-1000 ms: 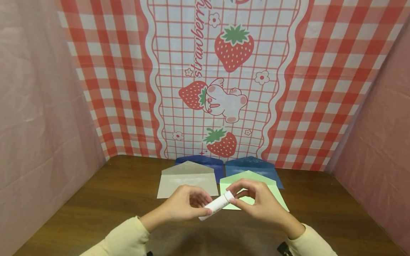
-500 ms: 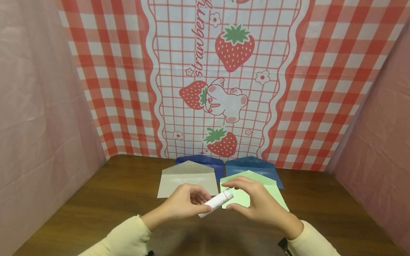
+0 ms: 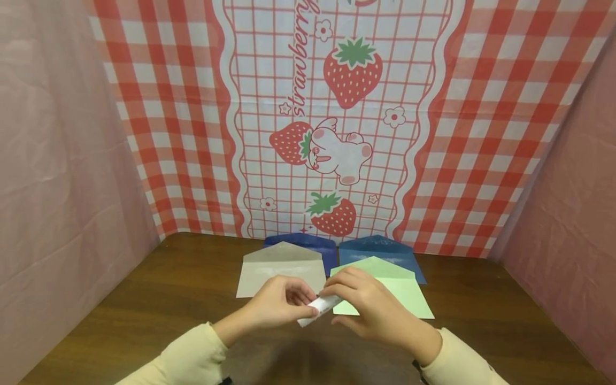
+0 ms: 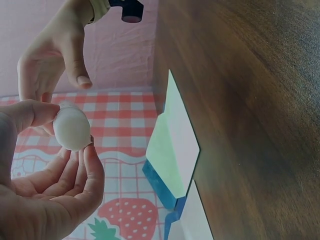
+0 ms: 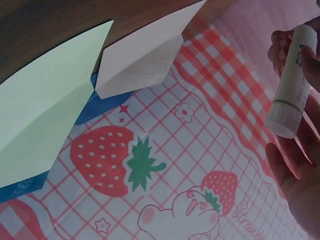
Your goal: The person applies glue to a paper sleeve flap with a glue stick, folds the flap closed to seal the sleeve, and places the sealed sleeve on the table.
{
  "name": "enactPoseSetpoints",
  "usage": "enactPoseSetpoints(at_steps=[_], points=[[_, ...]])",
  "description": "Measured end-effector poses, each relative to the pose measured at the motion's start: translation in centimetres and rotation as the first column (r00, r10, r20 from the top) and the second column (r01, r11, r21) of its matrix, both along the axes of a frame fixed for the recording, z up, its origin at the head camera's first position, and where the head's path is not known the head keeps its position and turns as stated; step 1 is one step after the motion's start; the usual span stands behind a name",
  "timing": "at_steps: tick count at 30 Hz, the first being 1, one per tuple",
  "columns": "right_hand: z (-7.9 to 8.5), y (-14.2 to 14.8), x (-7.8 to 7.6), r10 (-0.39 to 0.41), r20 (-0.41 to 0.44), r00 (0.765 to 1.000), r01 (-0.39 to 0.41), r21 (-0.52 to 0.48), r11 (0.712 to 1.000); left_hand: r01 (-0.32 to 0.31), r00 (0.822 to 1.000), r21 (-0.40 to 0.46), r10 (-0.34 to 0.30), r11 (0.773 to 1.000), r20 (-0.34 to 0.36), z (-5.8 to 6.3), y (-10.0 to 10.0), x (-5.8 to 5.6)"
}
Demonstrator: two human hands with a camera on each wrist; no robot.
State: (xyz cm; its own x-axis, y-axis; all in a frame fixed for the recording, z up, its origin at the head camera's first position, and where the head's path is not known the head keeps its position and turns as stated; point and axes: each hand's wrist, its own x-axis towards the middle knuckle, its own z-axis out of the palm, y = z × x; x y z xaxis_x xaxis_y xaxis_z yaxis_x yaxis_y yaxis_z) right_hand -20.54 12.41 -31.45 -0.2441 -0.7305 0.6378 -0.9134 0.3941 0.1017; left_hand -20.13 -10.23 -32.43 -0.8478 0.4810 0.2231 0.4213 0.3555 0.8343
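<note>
A white glue stick (image 3: pixel 321 308) with its cap on is pinched between the thumb and fingers of my left hand (image 3: pixel 274 306). It slants up to the right above the table. In the left wrist view the round end of the glue stick (image 4: pixel 73 130) faces the camera. My right hand (image 3: pixel 377 310) hovers at the capped end, its fingers loosely bent and the thumb apart from the stick. In the right wrist view the capped end (image 5: pixel 284 122) overlaps the fingers of that hand (image 5: pixel 300 185). Behind the hands lie a beige envelope (image 3: pixel 284 275) and a light green envelope (image 3: pixel 409 293), flaps raised.
A dark blue envelope (image 3: pixel 303 240) and a teal-blue envelope (image 3: pixel 377 247) lie farther back on the brown wooden table (image 3: pixel 159 283). A red-checked strawberry cloth (image 3: pixel 353 160) hangs behind the table, with pink cloth on both sides.
My right hand let go of the cap end, spread its fingers, then moved left over that end. The left hand keeps its grip and stays almost still.
</note>
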Motion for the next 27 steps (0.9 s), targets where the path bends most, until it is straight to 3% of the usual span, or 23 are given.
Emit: enactPoseSetpoints(at_steps=[12,27], points=[[-0.5,-0.9,0.1,0.016,-0.123,0.992,-0.015,0.013,1.000,0.010,0.999,0.021,-0.011,1.000,0.042,-0.1,0.4,0.1],[-1.2,-0.9,0.1,0.035,-0.093,0.995,-0.036,-0.010,0.999,0.042,0.997,0.023,-0.043,0.999,0.060,-0.5,0.7,0.2]])
